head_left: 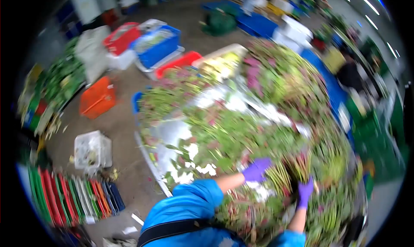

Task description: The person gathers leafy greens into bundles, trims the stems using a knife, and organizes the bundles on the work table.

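Leafy stems (279,178); purple-gloved hands (257,169) either side

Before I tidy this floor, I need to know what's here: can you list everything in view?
Leafy produce: uncountable, green and reddish-purple, across the table
Stems: uncountable, green and reddish, table's near side
Table: one, silvery, beneath the produce
Yellowish produce: uncountable, pale yellow, table's far edge
Orange basket: one, orange, floor left
White crate: one, white, floor left
Row of crates: many, mixed colours, lower left
Blue crate: one, blue, upper left
Pale sack: one, whitish, upper left
White boxes: several, white, beyond table
Remaining background: too blurred to count
Sleeves: two, blue, bottom
Left hand, right hand: two hands, purple-gloved, beside the stems
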`<control>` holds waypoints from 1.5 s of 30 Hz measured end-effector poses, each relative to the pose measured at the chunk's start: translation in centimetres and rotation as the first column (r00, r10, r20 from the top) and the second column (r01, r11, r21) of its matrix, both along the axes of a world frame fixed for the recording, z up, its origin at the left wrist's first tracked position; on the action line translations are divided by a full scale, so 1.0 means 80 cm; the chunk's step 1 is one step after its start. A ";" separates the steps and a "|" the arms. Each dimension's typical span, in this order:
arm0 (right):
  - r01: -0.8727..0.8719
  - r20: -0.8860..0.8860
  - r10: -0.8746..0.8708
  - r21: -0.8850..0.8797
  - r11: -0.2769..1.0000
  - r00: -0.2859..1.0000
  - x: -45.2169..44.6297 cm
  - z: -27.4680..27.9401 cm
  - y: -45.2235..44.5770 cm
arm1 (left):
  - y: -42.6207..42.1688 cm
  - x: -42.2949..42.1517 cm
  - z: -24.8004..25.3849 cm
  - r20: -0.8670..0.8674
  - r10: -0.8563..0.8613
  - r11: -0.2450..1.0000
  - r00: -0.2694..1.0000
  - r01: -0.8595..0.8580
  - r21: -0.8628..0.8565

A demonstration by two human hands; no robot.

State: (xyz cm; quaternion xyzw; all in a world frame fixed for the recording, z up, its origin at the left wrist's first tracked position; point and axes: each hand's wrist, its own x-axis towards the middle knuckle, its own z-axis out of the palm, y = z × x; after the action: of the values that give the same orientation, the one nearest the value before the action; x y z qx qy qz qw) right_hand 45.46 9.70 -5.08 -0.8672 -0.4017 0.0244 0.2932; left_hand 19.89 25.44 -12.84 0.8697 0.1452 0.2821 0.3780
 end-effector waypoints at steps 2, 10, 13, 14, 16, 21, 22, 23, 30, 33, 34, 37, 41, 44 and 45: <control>0.027 -0.173 -0.023 0.021 0.999 0.985 0.013 0.004 -0.014 | 0.001 -0.004 0.017 0.012 0.008 0.999 1.000 -0.008 -0.038; -0.047 -0.232 0.026 -0.086 0.995 0.972 0.001 0.032 -0.006 | 0.000 -0.003 0.027 -0.345 0.021 0.978 0.938 0.052 0.200; -0.218 0.178 0.219 -0.026 0.976 0.959 -0.018 0.010 0.014 | 0.000 -0.005 0.026 -0.385 0.001 0.974 0.923 0.086 0.209; -0.235 0.255 0.241 -0.052 0.971 0.937 -0.022 0.005 0.022 | 0.000 -0.004 0.024 -0.382 0.001 0.973 0.924 0.088 0.215; -0.163 0.062 0.192 -0.317 0.934 0.979 -0.030 0.007 0.033 | -0.001 -0.005 0.030 -0.407 0.022 0.965 0.913 0.086 0.246; -0.106 0.148 0.150 -0.268 0.957 0.978 -0.029 0.009 0.028 | -0.001 -0.006 0.034 -0.418 0.030 0.967 0.908 0.081 0.243; -0.101 0.131 0.127 -0.187 0.977 0.983 -0.036 0.029 0.024 | 0.000 -0.007 0.033 -0.413 0.018 0.969 0.910 0.086 0.231; -0.092 0.114 0.108 -0.134 0.987 0.988 -0.033 0.028 0.020 | 0.000 -0.007 0.031 -0.377 0.011 0.972 0.926 0.079 0.221; -0.053 -0.222 0.077 0.111 0.992 0.972 0.007 0.037 -0.022 | 0.000 -0.007 0.012 -0.275 -0.004 0.993 0.961 0.036 0.112; -0.062 -0.296 0.101 0.139 0.988 0.950 0.020 0.033 -0.037 | 0.005 -0.007 0.023 -0.135 0.047 0.997 0.990 -0.038 0.066; -0.113 -0.307 0.138 0.096 0.989 0.942 0.019 0.034 -0.037 | 0.004 -0.007 0.025 -0.138 0.034 0.998 0.990 -0.025 0.060; -0.230 -0.326 0.210 -0.025 0.973 0.922 0.000 0.040 -0.027 | 0.008 -0.006 0.031 -0.025 0.076 0.985 0.997 -0.079 -0.152; -0.456 -0.239 0.409 -0.199 0.867 0.881 -0.034 0.035 -0.012 | 0.009 -0.005 0.028 -0.049 0.080 0.980 0.996 -0.087 -0.179; -0.490 -0.030 0.499 -0.257 0.833 0.866 -0.056 0.033 -0.009 | 0.011 -0.004 0.023 -0.067 0.078 0.984 0.995 -0.087 -0.155; -0.448 -0.038 0.458 -0.299 0.843 0.888 -0.059 0.033 -0.007 | 0.010 -0.005 0.023 -0.050 0.078 0.982 0.996 -0.085 -0.168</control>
State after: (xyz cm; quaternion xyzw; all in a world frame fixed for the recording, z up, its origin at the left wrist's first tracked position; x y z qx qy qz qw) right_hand 40.75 9.16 -2.46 -0.7823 -0.5916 0.1386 0.1372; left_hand 19.48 26.28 -11.00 0.8334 0.2124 0.2651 0.4359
